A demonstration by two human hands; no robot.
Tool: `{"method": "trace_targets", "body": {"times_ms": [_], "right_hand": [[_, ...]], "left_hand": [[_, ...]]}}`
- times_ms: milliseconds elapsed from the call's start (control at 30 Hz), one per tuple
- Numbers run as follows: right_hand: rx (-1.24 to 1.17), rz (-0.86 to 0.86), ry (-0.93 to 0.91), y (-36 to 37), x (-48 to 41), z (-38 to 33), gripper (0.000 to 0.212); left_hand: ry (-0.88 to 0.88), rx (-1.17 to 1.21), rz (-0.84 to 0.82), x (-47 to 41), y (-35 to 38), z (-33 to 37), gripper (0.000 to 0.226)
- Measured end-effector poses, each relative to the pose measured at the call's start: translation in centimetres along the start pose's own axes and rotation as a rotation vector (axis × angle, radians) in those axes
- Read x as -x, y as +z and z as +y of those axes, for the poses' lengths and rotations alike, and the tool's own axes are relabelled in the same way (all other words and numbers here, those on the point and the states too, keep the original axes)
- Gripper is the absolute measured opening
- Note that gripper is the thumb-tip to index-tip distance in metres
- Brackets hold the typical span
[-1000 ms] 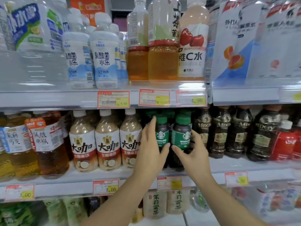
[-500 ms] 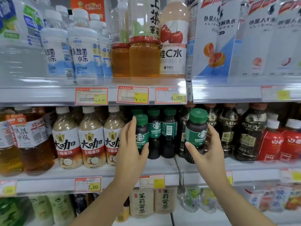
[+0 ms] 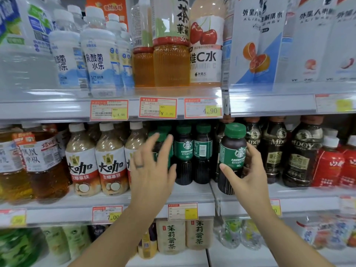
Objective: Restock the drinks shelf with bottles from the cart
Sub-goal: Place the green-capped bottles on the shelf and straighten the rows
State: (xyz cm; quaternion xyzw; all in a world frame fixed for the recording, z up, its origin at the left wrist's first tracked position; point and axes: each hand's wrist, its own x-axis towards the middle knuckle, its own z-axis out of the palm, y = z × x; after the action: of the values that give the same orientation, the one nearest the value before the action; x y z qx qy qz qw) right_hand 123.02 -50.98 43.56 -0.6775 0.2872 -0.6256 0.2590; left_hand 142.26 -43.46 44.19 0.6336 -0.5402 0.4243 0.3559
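My right hand (image 3: 250,176) grips a dark coffee bottle with a green cap and green label (image 3: 232,151), thumb in front and fingers behind. It is held upright at the front of the middle shelf (image 3: 192,192), just right of the row of matching green-capped bottles (image 3: 184,151). My left hand (image 3: 152,170), wearing a ring, is spread with straight fingers in front of the leftmost green-capped bottle (image 3: 163,143), mostly hiding it. I cannot tell whether it touches it. No cart is in view.
Beige milk-coffee bottles (image 3: 110,160) stand left of the green row, dark MDOY coffee bottles (image 3: 275,151) and red bottles (image 3: 327,164) to the right. The upper shelf (image 3: 57,108) carries tall water and tea bottles. Price tags (image 3: 182,211) line the shelf edges.
My right hand has carried its green-capped bottle rightwards, away from the row. My left hand's fingers have spread and straightened in front of the left bottle.
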Motion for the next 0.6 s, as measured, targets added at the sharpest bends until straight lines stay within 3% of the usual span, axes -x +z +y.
{"method": "trace_targets", "body": {"times_ms": [67, 133, 333, 467, 600], "right_hand": [[-0.011, 0.007, 0.032, -0.1, -0.3, 0.2, 0.064], [-0.024, 0.006, 0.058, -0.2, -0.6, 0.5, 0.065], [-0.074, -0.006, 0.103, -1.2, -1.1, 1.0, 0.064], [-0.065, -0.021, 0.111, -1.7, -1.4, 1.0, 0.064], [-0.075, -0.038, 0.117, -2.0, -1.5, 1.3, 0.063]], "left_hand": [[0.204, -0.018, -0.009, -1.0, 0.1, 1.1, 0.050], [0.277, -0.068, -0.087, -2.9, 0.8, 1.9, 0.049], [0.185, -0.372, -0.315, -7.4, 2.1, 2.8, 0.057], [0.153, -0.377, -0.336, -8.2, 2.2, 3.4, 0.047], [0.145, -0.296, -0.291, -8.1, 3.3, 4.4, 0.055]]}}
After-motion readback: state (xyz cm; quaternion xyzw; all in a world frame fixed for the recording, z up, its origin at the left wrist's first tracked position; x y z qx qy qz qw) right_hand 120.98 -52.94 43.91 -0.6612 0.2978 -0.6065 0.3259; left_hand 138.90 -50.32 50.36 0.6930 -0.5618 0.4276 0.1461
